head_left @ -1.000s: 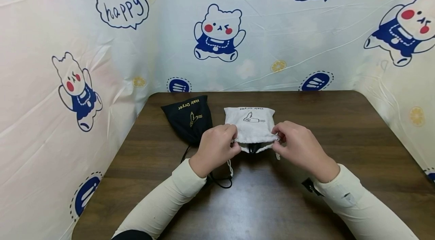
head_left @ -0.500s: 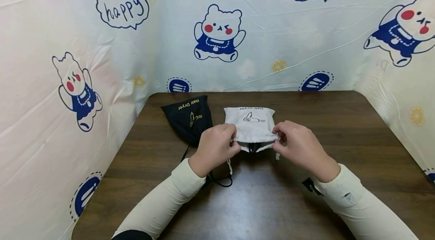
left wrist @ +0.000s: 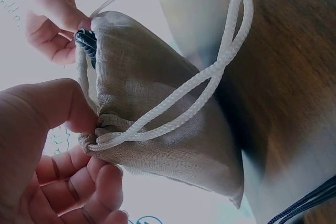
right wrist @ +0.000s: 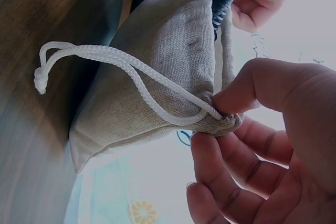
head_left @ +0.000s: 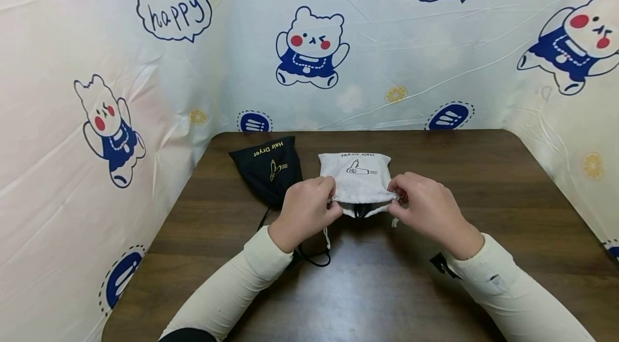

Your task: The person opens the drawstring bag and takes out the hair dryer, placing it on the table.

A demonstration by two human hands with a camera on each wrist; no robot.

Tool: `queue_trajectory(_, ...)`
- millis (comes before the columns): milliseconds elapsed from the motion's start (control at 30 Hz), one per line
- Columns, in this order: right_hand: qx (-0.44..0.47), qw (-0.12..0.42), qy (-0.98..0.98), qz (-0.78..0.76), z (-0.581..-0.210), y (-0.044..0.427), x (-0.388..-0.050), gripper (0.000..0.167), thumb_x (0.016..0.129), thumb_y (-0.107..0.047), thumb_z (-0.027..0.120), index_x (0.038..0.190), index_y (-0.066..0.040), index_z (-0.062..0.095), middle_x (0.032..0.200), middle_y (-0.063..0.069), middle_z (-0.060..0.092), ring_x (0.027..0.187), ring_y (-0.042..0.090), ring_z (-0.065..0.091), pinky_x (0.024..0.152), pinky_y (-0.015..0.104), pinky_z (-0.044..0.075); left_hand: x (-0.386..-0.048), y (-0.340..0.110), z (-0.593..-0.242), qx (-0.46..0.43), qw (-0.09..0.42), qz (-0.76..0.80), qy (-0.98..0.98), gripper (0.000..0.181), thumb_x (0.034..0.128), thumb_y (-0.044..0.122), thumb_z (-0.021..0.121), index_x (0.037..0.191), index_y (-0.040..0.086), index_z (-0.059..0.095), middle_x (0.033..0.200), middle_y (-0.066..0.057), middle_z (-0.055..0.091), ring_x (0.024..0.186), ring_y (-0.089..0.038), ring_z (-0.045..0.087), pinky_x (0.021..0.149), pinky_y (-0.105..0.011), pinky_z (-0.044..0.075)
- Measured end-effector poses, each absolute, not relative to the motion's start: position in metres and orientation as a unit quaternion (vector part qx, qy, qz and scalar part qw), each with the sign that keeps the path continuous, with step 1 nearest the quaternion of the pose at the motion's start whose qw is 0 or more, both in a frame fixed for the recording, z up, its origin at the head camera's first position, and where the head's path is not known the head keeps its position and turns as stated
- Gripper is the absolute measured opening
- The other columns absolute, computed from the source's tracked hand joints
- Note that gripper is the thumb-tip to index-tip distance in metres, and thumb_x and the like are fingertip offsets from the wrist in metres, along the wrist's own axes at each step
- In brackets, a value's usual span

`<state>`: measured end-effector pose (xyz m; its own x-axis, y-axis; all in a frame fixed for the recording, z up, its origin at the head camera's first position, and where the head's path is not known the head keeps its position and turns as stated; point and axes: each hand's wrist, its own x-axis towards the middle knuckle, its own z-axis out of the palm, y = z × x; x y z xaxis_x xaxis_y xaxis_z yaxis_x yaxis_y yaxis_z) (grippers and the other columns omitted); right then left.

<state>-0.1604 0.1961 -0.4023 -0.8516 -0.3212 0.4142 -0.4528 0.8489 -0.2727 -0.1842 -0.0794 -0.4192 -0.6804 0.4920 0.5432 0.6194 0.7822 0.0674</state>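
A light cloth drawstring bag (head_left: 361, 183), printed with a hair dryer, lies in the middle of the table with its mouth toward me. My left hand (head_left: 309, 206) pinches one corner of that mouth between thumb and fingers. At the opposite corner my right hand (head_left: 427, 210) does likewise, so the mouth gapes between them. Something black and ribbed (right wrist: 221, 4) shows inside the opening; the rest of it is hidden by the cloth. White cords hang from both corners, one white cord (left wrist: 210, 74) looping below my left thumb, the other white cord (right wrist: 113, 56) below my right.
A black drawstring bag (head_left: 271, 170), printed "Hair Dryer", lies left of the light bag, close to my left hand. Its black cord (head_left: 314, 262) trails toward me. Behind the wooden table (head_left: 367, 288) hangs a printed cloth (head_left: 377, 51).
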Motion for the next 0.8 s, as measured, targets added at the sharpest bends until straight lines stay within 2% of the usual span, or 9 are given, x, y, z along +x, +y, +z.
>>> queue_trajectory(333,0.196,0.177,-0.949,0.174,-0.4022,0.1969,-0.1611,0.013,0.080,-0.017,0.072,0.092,-0.020,0.069,0.080,-0.006,0.059,0.066,0.010,0.050,0.056,0.029,0.041,-0.1854,-0.0785,-0.4185,-0.307,0.258,-0.124,-0.908,0.014,0.0742,0.014,0.068,0.075,0.018,0.055,0.061,0.009,0.041,0.050,-0.007,0.039,0.045,-0.025,0.029)
queue_trajectory(600,0.197,0.178,-0.949,0.172,-0.4043,0.1953,-0.1640,0.012,0.079,-0.016,0.071,0.090,-0.020,0.067,0.079,-0.008,0.056,0.065,0.010,0.048,0.055,0.029,0.039,-0.1852,-0.0807,-0.4189,-0.308,0.262,-0.115,-0.908,0.020,0.0725,0.012,0.067,0.073,0.021,0.050,0.060,0.010,0.039,0.049,-0.007,0.035,0.044,-0.024,0.024)
queue_trajectory(800,0.190,0.177,-0.951,0.169,-0.4036,0.1955,-0.1619,0.012,0.079,-0.015,0.071,0.089,-0.020,0.067,0.078,-0.008,0.055,0.064,0.011,0.047,0.054,0.029,0.038,-0.1859,-0.0799,-0.4202,-0.312,0.256,-0.120,-0.907,0.018,0.0729,0.011,0.068,0.075,0.020,0.052,0.062,0.010,0.042,0.051,-0.007,0.038,0.045,-0.024,0.028)
